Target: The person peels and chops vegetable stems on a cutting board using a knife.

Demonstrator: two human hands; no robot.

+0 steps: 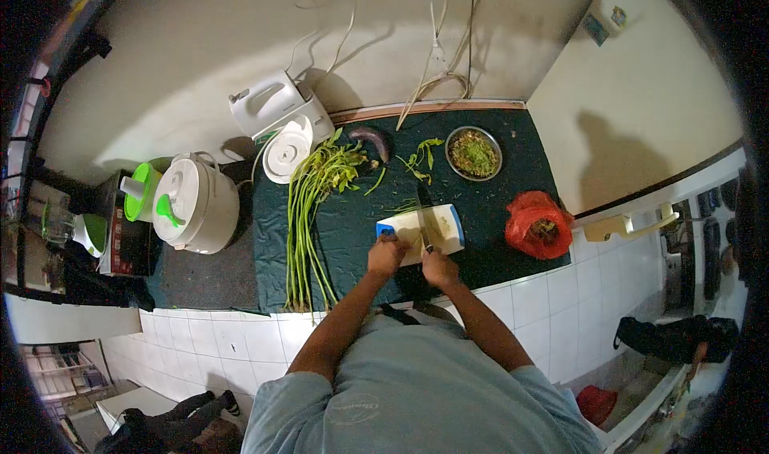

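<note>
My right hand (440, 269) is closed around the handle of a knife (424, 218), whose dark blade points away from me over the cutting board. The white cutting board (447, 223) has blue ends and lies at a slight tilt on the dark green cloth. At its near left corner is my left hand (387, 255), fingers curled; what they grip is too small to make out. A few thin green pieces (407, 206) lie at the board's far edge. To the left stretches a bunch of long-stemmed leafy greens (302, 228).
Behind the board are loose leaves (422, 159), a purple eggplant (370, 142) and a metal bowl (498, 166) of chopped greens. A red plastic bag (529, 214) stands right. Leftward are a white mixer (272, 106), a white lid (286, 151) and a rice cooker (210, 206).
</note>
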